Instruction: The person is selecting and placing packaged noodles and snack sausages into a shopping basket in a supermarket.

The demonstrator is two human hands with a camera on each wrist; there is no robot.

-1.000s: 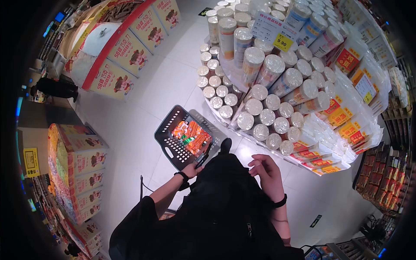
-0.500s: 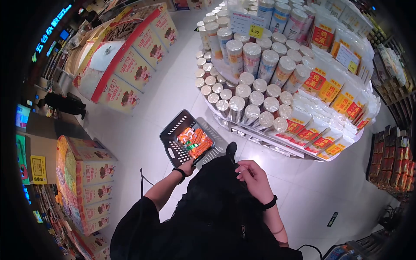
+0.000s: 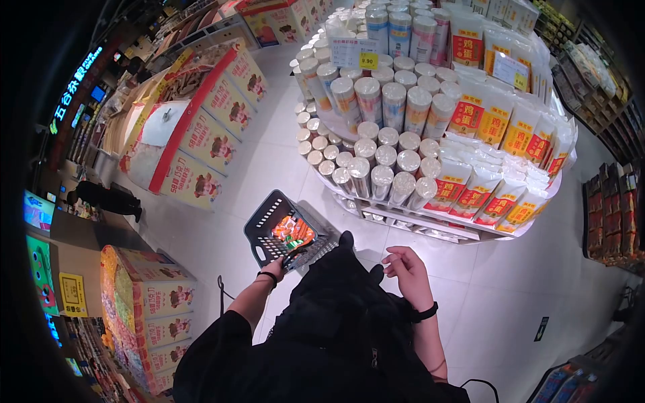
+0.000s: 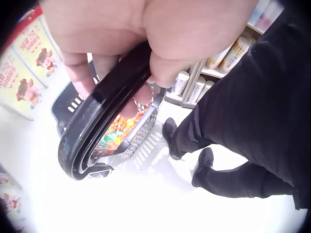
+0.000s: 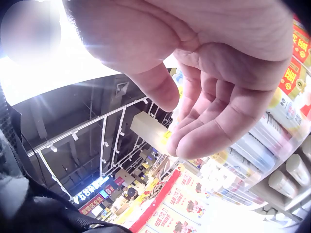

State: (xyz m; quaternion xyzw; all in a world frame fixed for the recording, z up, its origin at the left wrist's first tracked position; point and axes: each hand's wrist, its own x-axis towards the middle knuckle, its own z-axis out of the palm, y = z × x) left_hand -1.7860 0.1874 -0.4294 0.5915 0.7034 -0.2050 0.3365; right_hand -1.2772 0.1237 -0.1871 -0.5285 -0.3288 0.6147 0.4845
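Observation:
My left hand (image 3: pixel 274 269) grips the black handle (image 4: pixel 104 104) of a dark grey shopping basket (image 3: pixel 257 225), with the fingers curled round it in the left wrist view. Orange and green packages (image 3: pixel 293 232) lie inside the basket. My right hand (image 3: pixel 410 274) hangs in front of my body, its fingers loosely bent; in the right wrist view the hand (image 5: pixel 214 92) holds nothing. Nearest to it stands a tiered display of cylindrical packs (image 3: pixel 381 174) and red and yellow bags (image 3: pixel 474 195).
A price sign (image 3: pixel 353 54) stands on the round display. Left are a red-edged bin (image 3: pixel 195 134) and a second bin of colourful goods (image 3: pixel 124 302). A person in dark clothes (image 3: pixel 107 198) is at the far left. Dark shelves (image 3: pixel 608 215) stand at the right.
The round display and the bins have shifted in the head view, and more of the shop shows at the top. My left hand keeps its grip on the basket; my right hand stays free.

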